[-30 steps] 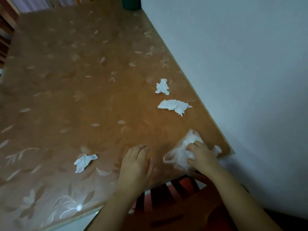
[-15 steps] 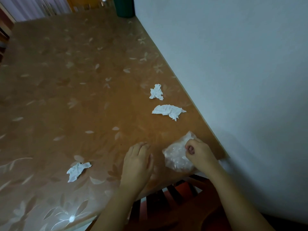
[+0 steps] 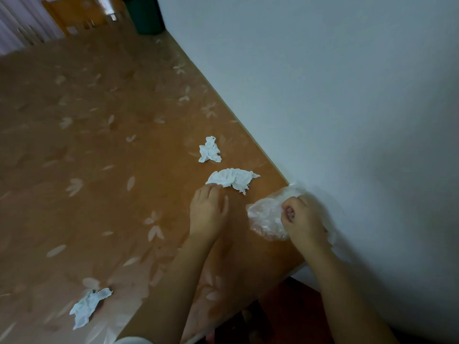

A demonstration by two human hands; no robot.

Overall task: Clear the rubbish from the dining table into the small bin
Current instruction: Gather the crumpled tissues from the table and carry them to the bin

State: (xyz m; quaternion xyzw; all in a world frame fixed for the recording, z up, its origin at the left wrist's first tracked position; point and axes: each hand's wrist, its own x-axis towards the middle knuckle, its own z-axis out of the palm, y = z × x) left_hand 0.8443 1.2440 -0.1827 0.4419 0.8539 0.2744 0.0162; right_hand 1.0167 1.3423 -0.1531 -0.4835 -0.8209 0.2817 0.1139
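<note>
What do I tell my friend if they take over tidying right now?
The left hand is open, its fingers touching the middle tissue. The right hand grips the bag at the corner of the table. The far tissue and near tissue lie untouched. The bin stands at the far end by the wall.
Done: nothing visibly binned.
Left: bag and all three tissues go in.
</note>
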